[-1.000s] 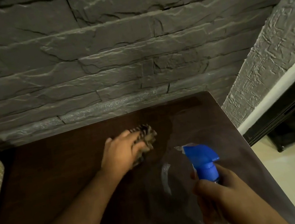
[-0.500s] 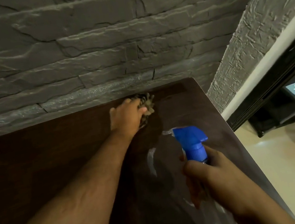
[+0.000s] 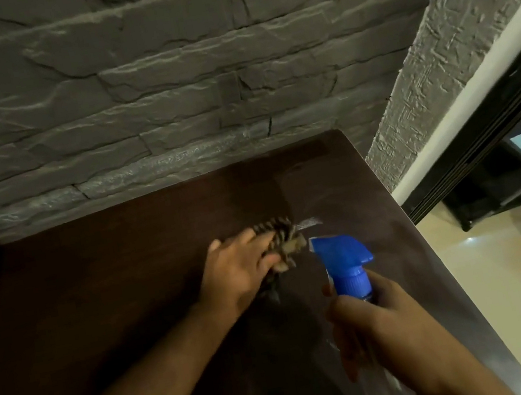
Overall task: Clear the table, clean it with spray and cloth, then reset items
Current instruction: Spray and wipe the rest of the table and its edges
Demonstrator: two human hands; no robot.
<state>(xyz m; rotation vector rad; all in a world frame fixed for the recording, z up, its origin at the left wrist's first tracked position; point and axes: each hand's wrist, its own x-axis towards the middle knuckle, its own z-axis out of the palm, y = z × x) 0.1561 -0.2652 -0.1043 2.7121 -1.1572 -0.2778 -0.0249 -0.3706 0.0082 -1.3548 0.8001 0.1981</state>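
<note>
Cloth [image 3: 281, 240]: small, striped dark and tan, bunched up, flat on the table [image 3: 102, 295], sticking out past the fingertips [image 3: 271, 258] of the left hand [image 3: 242, 270], which grips it from above. Spray bottle [image 3: 345, 262]: blue trigger head and blue collar, upright, nozzle just right of the cloth, neck rising above the curled fingers of the right hand [image 3: 375, 323]; clear body mostly hidden in the grip. Table: dark brown wood, glossy, wet streak just beyond the cloth, smears below the right fingers.
</note>
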